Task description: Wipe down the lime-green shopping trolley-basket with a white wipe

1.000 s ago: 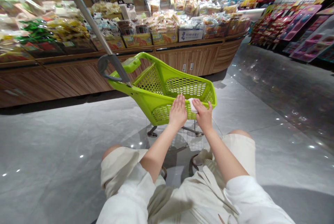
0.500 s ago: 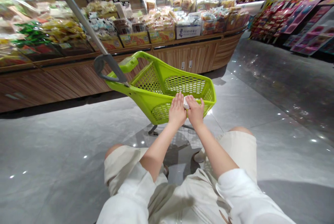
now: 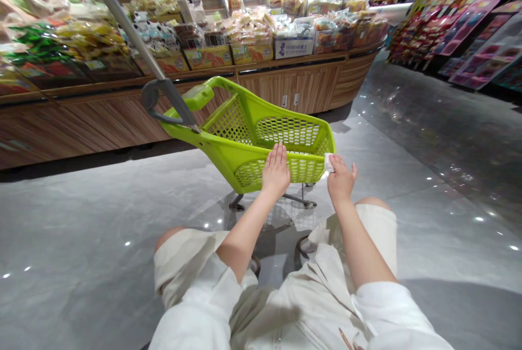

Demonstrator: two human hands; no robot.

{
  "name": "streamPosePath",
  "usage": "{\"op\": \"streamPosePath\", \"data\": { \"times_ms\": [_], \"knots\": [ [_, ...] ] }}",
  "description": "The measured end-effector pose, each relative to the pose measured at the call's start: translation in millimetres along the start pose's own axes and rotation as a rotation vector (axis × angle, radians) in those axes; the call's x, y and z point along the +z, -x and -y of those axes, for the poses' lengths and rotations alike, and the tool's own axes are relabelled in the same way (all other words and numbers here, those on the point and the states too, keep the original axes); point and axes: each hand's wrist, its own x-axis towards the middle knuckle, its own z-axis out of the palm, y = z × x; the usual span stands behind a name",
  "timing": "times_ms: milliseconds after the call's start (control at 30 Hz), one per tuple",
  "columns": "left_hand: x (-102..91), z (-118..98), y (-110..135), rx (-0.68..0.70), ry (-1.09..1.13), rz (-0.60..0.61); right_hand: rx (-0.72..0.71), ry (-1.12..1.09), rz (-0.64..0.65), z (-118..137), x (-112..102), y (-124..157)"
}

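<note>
The left hand (image 3: 276,172) lies flat against the green shopping cart (image 3: 240,152); the half-curled right hand (image 3: 341,180) holds white tissue (image 3: 328,163) at the cart's corner.

bright light; glare dots the glossy floor (image 3: 81,219); edges look stretched.

A bright lime-green shopping cart (image 3: 228,155) with honeycomb-perforated sides stands upright on its wheels, its handle end to the left and its long side nearest, while a small, crumpled white wipe (image 3: 328,162) sits at the near right corner of its rim.
</note>
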Motion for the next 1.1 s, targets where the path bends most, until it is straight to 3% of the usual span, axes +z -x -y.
{"op": "streamPosePath", "data": {
  "times_ms": [67,167,233,333,433,533,600,667,767,867,933,1000,1100],
  "knots": [
    [0.2,0.0,0.0,-0.002,-0.005,-0.002,-0.028,-0.023,0.017,33.1,9.1,-0.9],
    [-0.9,1.2,0.4,0.007,-0.004,0.004,-0.187,-0.102,0.116,81.8,21.6,-1.1],
    [-2.4,2.2,0.8,0.016,-0.012,0.018,-0.275,-0.136,0.176,96.9,24.4,-0.5],
    [-4.6,3.0,1.3,0.022,-0.025,0.019,-0.338,-0.124,0.187,83.8,18.6,1.8],
    [-4.8,2.8,1.6,0.025,-0.021,0.010,-0.342,-0.083,0.149,40.9,6.1,4.0],
    [-2.5,2.4,1.5,0.021,-0.011,0.003,-0.228,-0.049,0.087,-1.9,-4.8,3.6],
    [-0.3,2.2,1.3,0.019,-0.006,-0.010,-0.126,-0.033,0.045,-14.7,-7.1,1.9],
    [1.6,2.2,1.1,0.020,-0.002,-0.022,-0.045,-0.022,0.012,-8.4,-3.7,-0.2],
    [2.7,2.5,0.7,0.022,-0.007,-0.018,-0.039,-0.022,0.016,31.0,8.9,-3.7],
    [2.5,3.5,0.7,0.024,-0.014,-0.001,-0.213,-0.051,0.126,78.5,21.6,-6.2],
    [2.4,4.4,1.0,0.028,-0.013,-0.001,-0.315,-0.069,0.190,97.1,25.8,-6.7],
    [2.9,5.4,1.2,0.033,-0.014,-0.006,-0.371,-0.074,0.210,98.5,25.6,-5.9],
    [3.8,6.2,1.4,0.035,-0.008,-0.019,-0.407,-0.064,0.182,70.3,18.1,-3.4]
  ]
}}
